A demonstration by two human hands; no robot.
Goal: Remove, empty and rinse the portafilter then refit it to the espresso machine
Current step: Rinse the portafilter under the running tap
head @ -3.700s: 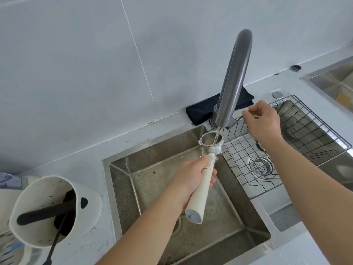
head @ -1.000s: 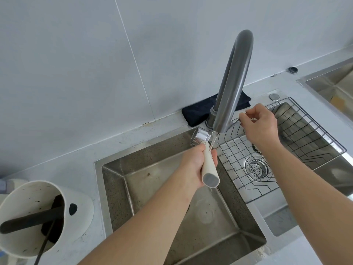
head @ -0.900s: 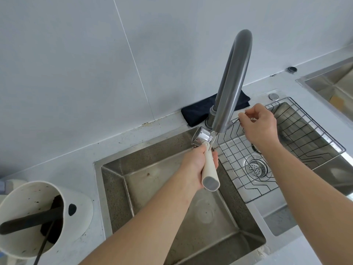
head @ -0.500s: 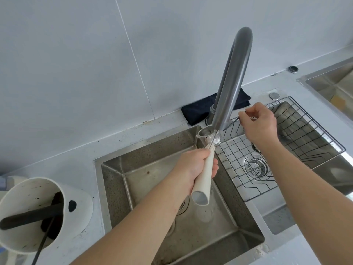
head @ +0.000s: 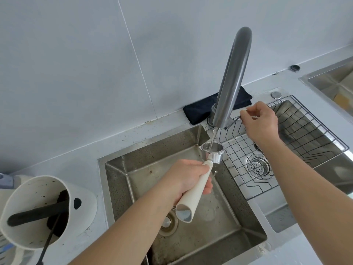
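Left hand [head: 186,179] is gripping the portafilter [head: 198,175], rinsing its basket under the faucet [head: 229,83]; right hand [head: 259,121] is pinching the lever [head: 232,122], likely shutting off next

1. Bright, even, soft daylight; shadows are faint.
2. A pale sheen runs along the faucet [head: 232,77] and the sink [head: 122,169] walls.
3. Wide-angle bending curves the wall tile [head: 76,54] seams and desk [head: 57,159] edge.
4. Focus is mostly sharp, slightly soft at the corners.

A pale grey counter [head: 72,157] carried two sunken steel sinks [head: 133,169]. Against the wall lay a folded dark cloth [head: 200,109]. At the left edge stood a white bin [head: 84,203] holding dark coffee grounds.
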